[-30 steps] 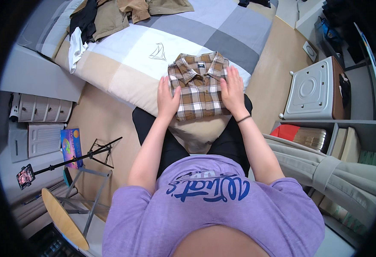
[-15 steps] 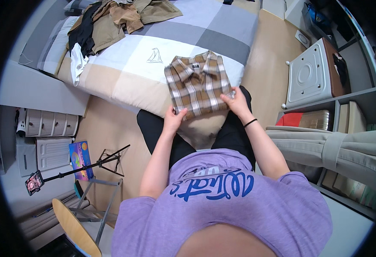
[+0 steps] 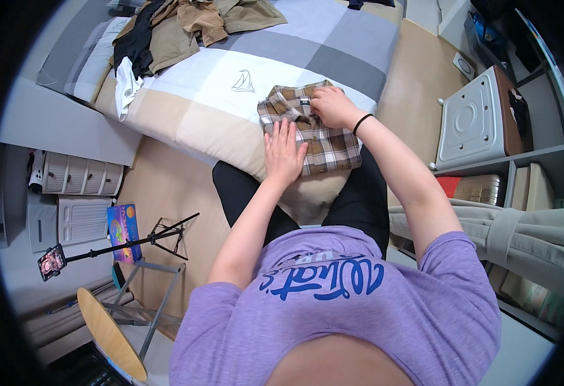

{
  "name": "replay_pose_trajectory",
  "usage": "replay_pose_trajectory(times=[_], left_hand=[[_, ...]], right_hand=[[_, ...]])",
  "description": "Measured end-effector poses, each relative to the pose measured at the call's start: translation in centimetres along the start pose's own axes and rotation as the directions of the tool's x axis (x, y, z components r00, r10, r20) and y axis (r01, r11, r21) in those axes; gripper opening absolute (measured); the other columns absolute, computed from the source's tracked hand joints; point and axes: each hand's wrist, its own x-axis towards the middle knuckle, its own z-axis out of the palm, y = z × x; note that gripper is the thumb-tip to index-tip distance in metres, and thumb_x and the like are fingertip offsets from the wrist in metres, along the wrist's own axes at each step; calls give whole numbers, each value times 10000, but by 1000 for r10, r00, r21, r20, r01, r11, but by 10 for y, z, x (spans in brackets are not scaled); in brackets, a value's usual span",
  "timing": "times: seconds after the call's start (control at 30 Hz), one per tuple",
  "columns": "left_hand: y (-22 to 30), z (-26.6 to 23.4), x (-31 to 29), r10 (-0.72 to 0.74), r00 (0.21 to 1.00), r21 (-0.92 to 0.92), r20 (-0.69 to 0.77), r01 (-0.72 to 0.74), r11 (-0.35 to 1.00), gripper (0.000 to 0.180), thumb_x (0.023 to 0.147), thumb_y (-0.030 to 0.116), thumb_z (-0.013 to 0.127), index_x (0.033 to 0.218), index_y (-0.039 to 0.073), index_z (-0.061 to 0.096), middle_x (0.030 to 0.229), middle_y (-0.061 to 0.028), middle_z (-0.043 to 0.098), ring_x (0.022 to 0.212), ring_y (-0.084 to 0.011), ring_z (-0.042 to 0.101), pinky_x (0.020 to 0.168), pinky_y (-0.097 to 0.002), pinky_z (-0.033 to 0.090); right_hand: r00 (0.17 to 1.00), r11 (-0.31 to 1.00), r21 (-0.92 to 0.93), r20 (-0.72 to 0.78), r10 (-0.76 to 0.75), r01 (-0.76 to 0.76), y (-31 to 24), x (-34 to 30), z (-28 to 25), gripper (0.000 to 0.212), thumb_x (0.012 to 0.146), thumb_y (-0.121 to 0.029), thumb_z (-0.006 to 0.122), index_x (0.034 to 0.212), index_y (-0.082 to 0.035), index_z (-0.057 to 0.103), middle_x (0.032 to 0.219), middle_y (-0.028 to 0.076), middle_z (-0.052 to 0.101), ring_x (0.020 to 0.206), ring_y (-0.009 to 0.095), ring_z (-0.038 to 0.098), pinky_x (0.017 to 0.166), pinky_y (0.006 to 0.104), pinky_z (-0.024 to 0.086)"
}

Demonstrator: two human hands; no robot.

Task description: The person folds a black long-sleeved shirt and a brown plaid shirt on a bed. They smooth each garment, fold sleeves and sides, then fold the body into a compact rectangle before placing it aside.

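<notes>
A brown, white and dark plaid shirt [image 3: 331, 152] lies folded into a compact square at the near edge of the bed, its collar at the far side. Flat on the shirt's left part rests my left hand [image 3: 284, 156], fingers stretched out. My right hand [image 3: 335, 108] is at the right side of the collar, its fingers bent and closed on the collar cloth. The fingertips there are partly hidden.
Under the shirt is a bed [image 3: 211, 122] with a checked cover. A heap of brown and black clothes [image 3: 178, 45] lies at its far left, with a white cloth [image 3: 126, 87] beside it. A phone tripod [image 3: 127, 244] and a round-topped stool [image 3: 105, 334] stand left.
Both hands have left the shirt's lower corners. My left hand has moved up onto its left part, and my right hand has reached up to the collar.
</notes>
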Motion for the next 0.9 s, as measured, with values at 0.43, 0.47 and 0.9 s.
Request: replay_pose_trajectory(times=[0.43,0.47,0.9], left_hand=[[-23,16,-27,-29,998,56,58,25,998,653,1045,496,487,1620,208,373,1707,-168,240,1569,-408,215,1204,-657,196],[-24,15,-27,-35,998,45,58,32,998,651,1046,499,485,1619,212,373,1708,-168,237,1568,-407,216,1203,-658,197],[-12,0,-2,154,982,-90,109,-145,985,804,804,214,633,1576,154,415,1708,-158,227,1575,-391,210,1187,-716,193]], right_hand=[[927,927,93,133,351,-364,-26,42,29,360,886,-462,725,1000,-128,793,975,107,763,1083,319,679,1012,502,445],[896,889,161,204,394,-428,-22,47,28,367,875,-471,742,1004,-131,793,1007,103,773,1060,314,700,1000,505,455],[948,930,344,317,17,-131,24,39,-16,385,941,-415,668,1146,-98,741,1082,130,760,1042,327,705,965,424,520]])
